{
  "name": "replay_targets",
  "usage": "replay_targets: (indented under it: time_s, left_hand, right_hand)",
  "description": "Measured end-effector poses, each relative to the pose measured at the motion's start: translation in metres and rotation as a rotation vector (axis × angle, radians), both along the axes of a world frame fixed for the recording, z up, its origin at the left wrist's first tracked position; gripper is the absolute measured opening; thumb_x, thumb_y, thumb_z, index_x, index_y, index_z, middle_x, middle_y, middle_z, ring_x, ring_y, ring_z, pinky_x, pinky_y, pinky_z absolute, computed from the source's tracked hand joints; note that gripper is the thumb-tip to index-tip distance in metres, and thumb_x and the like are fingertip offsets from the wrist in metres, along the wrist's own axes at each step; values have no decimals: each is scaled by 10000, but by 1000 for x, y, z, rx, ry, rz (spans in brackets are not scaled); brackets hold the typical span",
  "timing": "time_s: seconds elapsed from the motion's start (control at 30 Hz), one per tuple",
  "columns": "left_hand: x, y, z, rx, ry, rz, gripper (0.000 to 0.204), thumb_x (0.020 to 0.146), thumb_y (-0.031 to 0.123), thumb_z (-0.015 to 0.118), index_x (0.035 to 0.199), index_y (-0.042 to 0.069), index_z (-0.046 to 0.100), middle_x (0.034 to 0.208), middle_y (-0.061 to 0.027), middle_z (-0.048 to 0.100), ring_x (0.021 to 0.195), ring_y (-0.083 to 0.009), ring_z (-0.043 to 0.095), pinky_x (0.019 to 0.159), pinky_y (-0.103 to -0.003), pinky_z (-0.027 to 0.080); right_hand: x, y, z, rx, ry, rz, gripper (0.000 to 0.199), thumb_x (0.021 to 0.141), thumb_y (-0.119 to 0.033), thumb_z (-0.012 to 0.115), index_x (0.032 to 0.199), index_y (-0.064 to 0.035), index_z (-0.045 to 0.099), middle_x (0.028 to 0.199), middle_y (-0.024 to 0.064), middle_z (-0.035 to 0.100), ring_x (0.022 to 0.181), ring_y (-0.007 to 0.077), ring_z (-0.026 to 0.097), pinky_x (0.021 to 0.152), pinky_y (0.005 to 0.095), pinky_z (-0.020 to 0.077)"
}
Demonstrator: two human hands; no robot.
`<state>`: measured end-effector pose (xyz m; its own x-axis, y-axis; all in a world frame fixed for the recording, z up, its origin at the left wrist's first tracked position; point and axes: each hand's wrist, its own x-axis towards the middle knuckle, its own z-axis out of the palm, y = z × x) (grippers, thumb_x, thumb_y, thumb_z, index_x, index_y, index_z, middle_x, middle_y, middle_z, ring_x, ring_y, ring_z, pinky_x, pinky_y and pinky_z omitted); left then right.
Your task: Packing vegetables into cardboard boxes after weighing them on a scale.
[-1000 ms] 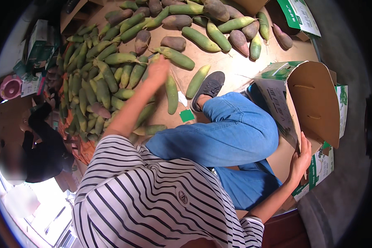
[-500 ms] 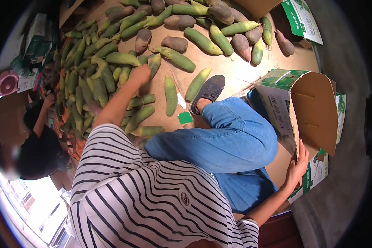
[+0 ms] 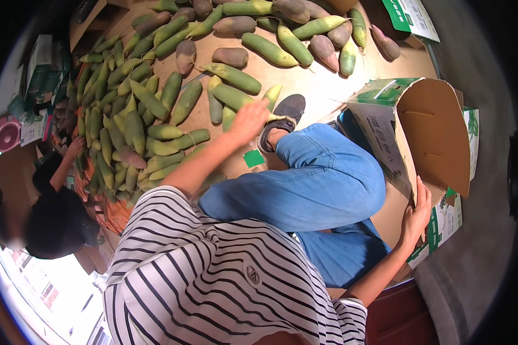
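My left hand (image 3: pixel 250 122), above the cardboard surface near my shoe, is closed around a long green radish (image 3: pixel 230 96). Its pale thin tail shows to the right of my fingers; the middle is hidden by the hand. Beneath and around it lie other green radishes, one (image 3: pixel 215 101) just to the left. On the right side, my right hand (image 3: pixel 415 217) grips the edge of an open cardboard box (image 3: pixel 388 129) with green and white printing. The box lies tilted beside my knee, its brown flap (image 3: pixel 434 123) standing out.
A large heap of green radishes (image 3: pixel 135 123) spreads to the left, with dusky purple radishes (image 3: pixel 230 56) among them at the back. Another person (image 3: pixel 57 213) works at the far left. More cartons (image 3: pixel 417 20) stand at the back right. A green square (image 3: pixel 253 158) lies by my shoe.
My left hand has moved right and nearer, away from the heap, carrying a green radish toward my shoe. My right hand stays on the box edge. The view has shifted slightly.
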<state>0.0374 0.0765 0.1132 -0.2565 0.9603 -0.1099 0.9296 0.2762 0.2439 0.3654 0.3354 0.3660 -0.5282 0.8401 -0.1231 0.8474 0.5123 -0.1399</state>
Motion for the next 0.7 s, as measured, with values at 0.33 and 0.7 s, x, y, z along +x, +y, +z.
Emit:
replay_targets:
  time_s: [0.33, 0.7]
  left_hand:
    - [-79, 8, -52, -346, 178, 100, 419, 814, 118, 534, 1232, 144, 507, 1112, -108, 523, 1107, -275, 478, 912, -460, 396]
    - [-24, -14, 9, 39, -316, 223, 655, 594, 204, 783, 1182, 65, 530, 1098, -143, 562, 1057, -328, 523, 918, -420, 416]
  right_hand:
    - [-2, -5, 9, -46, 41, -38, 701, 617, 166, 420, 1258, -88, 548, 1148, 143, 560, 1085, 321, 540, 945, 354, 404]
    - [3, 0, 1, 65, -40, 48, 663, 611, 94, 615, 1244, -78, 523, 1180, 124, 552, 1088, 299, 531, 920, 387, 453]
